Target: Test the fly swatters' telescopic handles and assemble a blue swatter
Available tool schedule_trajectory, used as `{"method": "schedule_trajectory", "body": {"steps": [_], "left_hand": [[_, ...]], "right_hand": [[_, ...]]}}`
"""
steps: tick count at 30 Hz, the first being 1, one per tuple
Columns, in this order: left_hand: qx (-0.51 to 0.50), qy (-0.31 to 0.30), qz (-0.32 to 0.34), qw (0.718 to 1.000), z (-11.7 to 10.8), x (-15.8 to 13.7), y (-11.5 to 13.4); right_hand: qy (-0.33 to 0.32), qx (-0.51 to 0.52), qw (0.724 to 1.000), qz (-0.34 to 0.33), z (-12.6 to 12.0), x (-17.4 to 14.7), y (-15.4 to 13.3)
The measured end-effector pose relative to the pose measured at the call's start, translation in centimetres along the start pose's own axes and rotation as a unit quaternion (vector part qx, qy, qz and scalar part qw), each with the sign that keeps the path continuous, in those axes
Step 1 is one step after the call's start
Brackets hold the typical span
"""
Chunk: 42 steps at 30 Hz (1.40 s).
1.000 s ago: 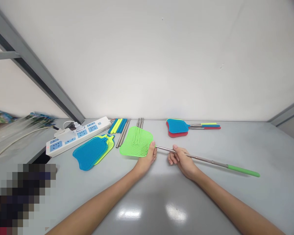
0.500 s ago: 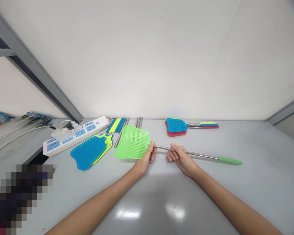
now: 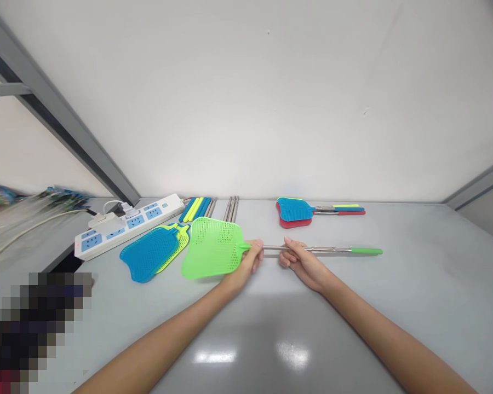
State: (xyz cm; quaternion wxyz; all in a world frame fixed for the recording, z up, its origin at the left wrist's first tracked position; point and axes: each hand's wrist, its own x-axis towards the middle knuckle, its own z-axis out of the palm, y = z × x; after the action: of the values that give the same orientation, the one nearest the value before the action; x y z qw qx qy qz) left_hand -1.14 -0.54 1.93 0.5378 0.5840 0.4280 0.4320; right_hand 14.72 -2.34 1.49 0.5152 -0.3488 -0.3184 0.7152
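Note:
Across both hands lies a green fly swatter [image 3: 213, 249], its perforated head to the left, a thin metal rod in the middle and a green grip at the right end. My left hand [image 3: 250, 261] is closed round the rod just beside the neck of the head. My right hand [image 3: 302, 262] pinches the rod further right, thumb on top and fingers curled below. Left of the green head rest loose swatter heads, a blue one [image 3: 148, 254] on top of a yellow one [image 3: 183, 241].
A white power strip [image 3: 125, 227] with plugs in it stands at the left. By the wall lie several blue and yellow grips [image 3: 197, 209] and metal rods [image 3: 231, 209]. Swatters with blue [image 3: 294, 209], red [image 3: 293, 223] and yellow parts are stacked further right.
The swatter has turned nearly level: its green grip has risen and come left, and its head has moved slightly left and down. Both hands keep hold of the rod.

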Motion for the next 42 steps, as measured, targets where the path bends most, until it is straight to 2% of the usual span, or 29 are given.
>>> {"method": "schedule_trajectory", "body": {"steps": [2, 4, 9, 13, 15, 22, 31, 34, 37, 40, 42], "left_hand": [[-0.087, 0.074, -0.027, 0.993, -0.2, 0.5, -0.5], [-0.129, 0.121, -0.029, 0.984, -0.3, 0.8, -1.1], [-0.105, 0.177, -0.019, 0.978, -0.3, 0.7, -1.3], [-0.13, 0.218, 0.003, 0.967, -0.1, 0.6, -0.9], [-0.141, 0.22, 0.006, 0.965, 0.0, 0.8, -0.8], [-0.153, 0.143, 0.018, 0.978, 0.1, 1.1, -0.9], [-0.123, 0.106, 0.024, 0.986, -0.1, 1.1, -1.1], [-0.091, 0.05, 0.028, 0.994, -0.2, 0.8, -0.9], [-0.06, -0.033, 0.015, 0.998, -0.1, 0.4, -0.5], [0.004, -0.137, 0.003, 0.991, 0.0, 0.1, -0.2], [0.037, -0.179, -0.001, 0.983, 0.0, 0.1, -0.1]], "right_hand": [[0.016, 0.045, 0.999, 0.002, -0.2, 0.1, -0.1], [0.023, 0.078, 0.997, 0.008, -0.4, 0.2, -0.2], [0.031, 0.071, 0.997, 0.004, -0.5, 0.2, -0.1], [0.054, 0.069, 0.996, -0.016, -0.5, 0.2, -0.1], [0.058, 0.078, 0.995, -0.011, -0.6, 0.2, -0.1], [0.03, 0.077, 0.997, 0.005, -0.7, 0.2, -0.1], [0.023, 0.055, 0.998, 0.004, -0.9, 0.2, 0.1], [0.006, 0.043, 0.999, 0.009, -0.8, 0.2, -0.1], [-0.024, 0.027, 0.999, 0.001, -0.6, 0.1, -0.1], [-0.039, 0.023, 0.999, -0.015, -0.5, 0.0, -0.1], [-0.045, 0.014, 0.999, -0.021, -0.4, -0.1, -0.1]]}}
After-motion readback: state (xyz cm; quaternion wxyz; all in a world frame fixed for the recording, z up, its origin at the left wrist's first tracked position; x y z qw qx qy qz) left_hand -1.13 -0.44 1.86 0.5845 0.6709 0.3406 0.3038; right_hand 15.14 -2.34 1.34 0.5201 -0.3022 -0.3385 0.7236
